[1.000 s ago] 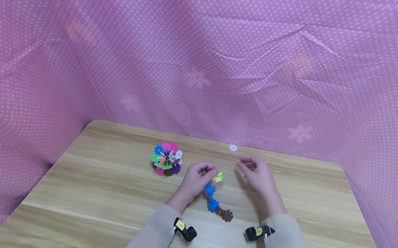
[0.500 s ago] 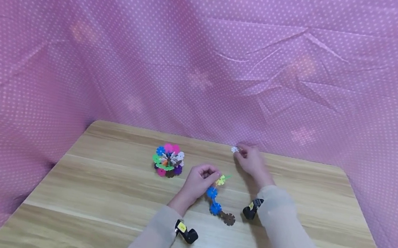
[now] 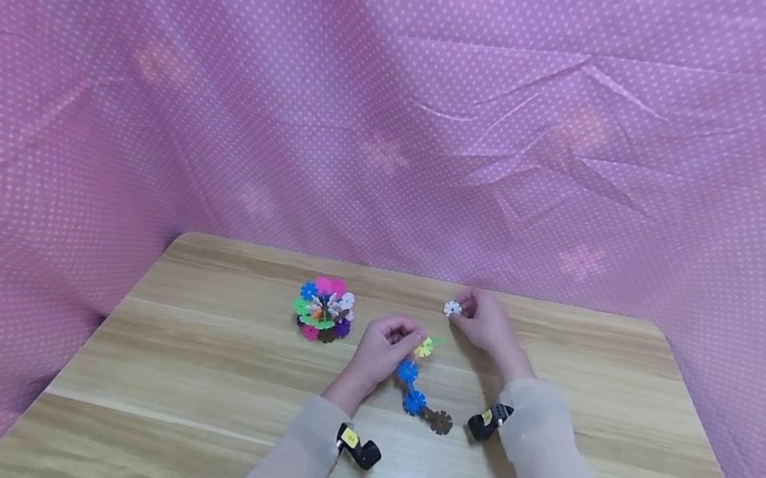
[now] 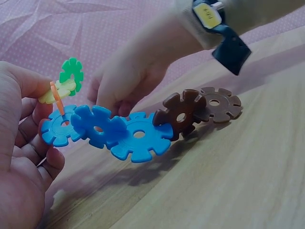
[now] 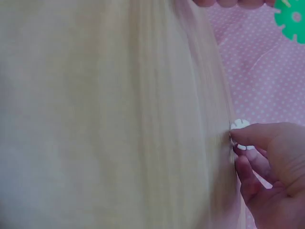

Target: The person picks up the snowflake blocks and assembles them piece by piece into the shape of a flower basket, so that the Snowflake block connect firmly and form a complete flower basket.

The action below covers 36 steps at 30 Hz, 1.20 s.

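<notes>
My left hand (image 3: 379,349) pinches one end of a chain of slotted snowflake discs by the yellow disc (image 4: 62,90). Beyond it a green disc (image 4: 66,75) sticks up, and an orange disc (image 4: 58,105) is seen edge-on. Three blue discs (image 4: 138,150) follow, then two brown discs (image 4: 177,107) at the far end of the chain, low over the table. To the right and farther back, my right hand (image 3: 488,324) holds a loose white snowflake disc (image 3: 452,309) between thumb and fingers. In the right wrist view those fingers partly cover the white disc.
A round cluster of joined, many-coloured snowflake discs (image 3: 318,322) stands on the wooden table (image 3: 193,359), left of my left hand. Pink dotted cloth (image 3: 400,112) hangs behind the table's back edge and along both sides. Each wrist carries a black camera.
My right hand has reached to the white disc near the back edge, taken hold of it and drawn it slightly toward me. The left hand keeps the chain in nearly the same place.
</notes>
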Tool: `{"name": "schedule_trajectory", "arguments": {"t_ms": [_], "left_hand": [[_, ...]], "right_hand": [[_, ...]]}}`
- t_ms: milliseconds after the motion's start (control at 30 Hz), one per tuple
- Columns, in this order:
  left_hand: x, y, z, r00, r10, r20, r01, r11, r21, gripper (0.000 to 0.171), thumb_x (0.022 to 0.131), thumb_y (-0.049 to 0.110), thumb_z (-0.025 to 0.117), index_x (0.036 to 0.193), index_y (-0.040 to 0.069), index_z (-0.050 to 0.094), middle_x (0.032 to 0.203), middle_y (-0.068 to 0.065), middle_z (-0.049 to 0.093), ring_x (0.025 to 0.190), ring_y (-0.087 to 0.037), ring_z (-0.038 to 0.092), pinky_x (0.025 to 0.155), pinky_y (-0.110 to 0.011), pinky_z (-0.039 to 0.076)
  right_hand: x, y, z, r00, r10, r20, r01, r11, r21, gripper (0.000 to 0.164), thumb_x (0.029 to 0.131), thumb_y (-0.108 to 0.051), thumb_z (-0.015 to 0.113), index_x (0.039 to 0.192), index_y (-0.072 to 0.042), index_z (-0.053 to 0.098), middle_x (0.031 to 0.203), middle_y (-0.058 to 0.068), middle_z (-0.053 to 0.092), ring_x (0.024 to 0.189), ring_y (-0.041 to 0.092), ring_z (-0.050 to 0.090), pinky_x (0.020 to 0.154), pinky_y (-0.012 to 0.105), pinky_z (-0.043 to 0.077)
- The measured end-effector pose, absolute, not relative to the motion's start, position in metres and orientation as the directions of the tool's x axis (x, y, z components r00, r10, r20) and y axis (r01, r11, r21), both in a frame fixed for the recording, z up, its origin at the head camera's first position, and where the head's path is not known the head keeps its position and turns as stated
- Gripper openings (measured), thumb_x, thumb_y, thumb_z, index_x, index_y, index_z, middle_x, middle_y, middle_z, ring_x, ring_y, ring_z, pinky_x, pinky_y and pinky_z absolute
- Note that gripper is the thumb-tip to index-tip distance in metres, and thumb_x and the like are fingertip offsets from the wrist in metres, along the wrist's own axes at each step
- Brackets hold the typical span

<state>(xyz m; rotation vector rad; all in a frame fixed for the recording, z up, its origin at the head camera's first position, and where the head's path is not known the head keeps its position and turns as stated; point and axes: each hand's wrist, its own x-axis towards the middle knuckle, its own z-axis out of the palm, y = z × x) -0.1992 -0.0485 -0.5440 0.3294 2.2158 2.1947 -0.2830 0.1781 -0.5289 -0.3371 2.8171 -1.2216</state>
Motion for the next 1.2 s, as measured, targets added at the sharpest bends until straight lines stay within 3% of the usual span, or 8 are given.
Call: {"name": "schedule_trajectory", "arguments": {"t_ms": [233, 467, 700, 900, 1200], "left_hand": [[-0.198, -0.048, -0.544, -0.979, 0.146, 0.145, 0.146, -0.001, 0.989, 0.014, 0.104, 0.013, 0.076, 0.104, -0.001, 0.076, 0.094, 0.001, 0.073, 0.078, -0.011, 0.060, 0.070, -0.020, 0.051], [-0.198, -0.048, -0.546, -0.979, 0.144, 0.145, 0.146, -0.006, 0.989, 0.014, 0.104, 0.012, 0.075, 0.104, -0.002, 0.076, 0.088, 0.004, 0.070, 0.075, -0.009, 0.057, 0.067, -0.019, 0.049], [-0.198, -0.048, -0.546, -0.979, 0.139, 0.150, 0.149, -0.021, 0.989, 0.013, 0.104, 0.010, 0.075, 0.102, -0.003, 0.075, 0.086, 0.004, 0.069, 0.071, -0.009, 0.056, 0.064, -0.018, 0.048], [-0.197, -0.048, -0.546, -0.980, 0.134, 0.147, 0.147, -0.007, 0.989, 0.014, 0.103, 0.013, 0.076, 0.102, -0.002, 0.076, 0.088, 0.003, 0.070, 0.072, -0.009, 0.056, 0.064, -0.018, 0.049], [-0.198, -0.049, -0.546, -0.977, 0.149, 0.152, 0.153, -0.005, 0.988, 0.016, 0.103, 0.014, 0.077, 0.103, -0.001, 0.076, 0.088, 0.003, 0.070, 0.073, -0.010, 0.058, 0.066, -0.018, 0.049]], "right_hand": [[-0.260, 0.182, -0.530, -0.982, -0.186, 0.037, -0.141, 0.585, -0.799, 0.022, 0.098, -0.015, 0.082, 0.116, -0.003, 0.076, 0.105, 0.011, 0.078, 0.097, 0.027, 0.072, 0.091, 0.044, 0.062], [-0.228, 0.190, -0.523, -0.993, -0.119, 0.004, -0.047, 0.363, -0.931, 0.031, 0.102, -0.020, 0.079, 0.127, -0.002, 0.075, 0.110, 0.015, 0.079, 0.089, 0.028, 0.074, 0.071, 0.033, 0.064], [-0.201, 0.191, -0.511, -0.995, -0.096, -0.006, -0.017, 0.234, -0.972, 0.029, 0.101, -0.015, 0.079, 0.126, 0.000, 0.076, 0.109, 0.012, 0.080, 0.097, 0.024, 0.074, 0.086, 0.034, 0.064], [-0.191, 0.189, -0.507, -0.995, -0.098, 0.034, -0.054, 0.207, -0.977, 0.029, 0.101, -0.011, 0.079, 0.125, 0.004, 0.076, 0.107, 0.015, 0.080, 0.091, 0.015, 0.074, 0.084, 0.033, 0.065], [-0.185, 0.187, -0.505, -0.990, -0.134, 0.042, -0.070, 0.206, -0.976, 0.031, 0.100, -0.012, 0.081, 0.126, 0.004, 0.076, 0.112, 0.021, 0.080, 0.090, 0.012, 0.076, 0.087, 0.039, 0.066]]}}
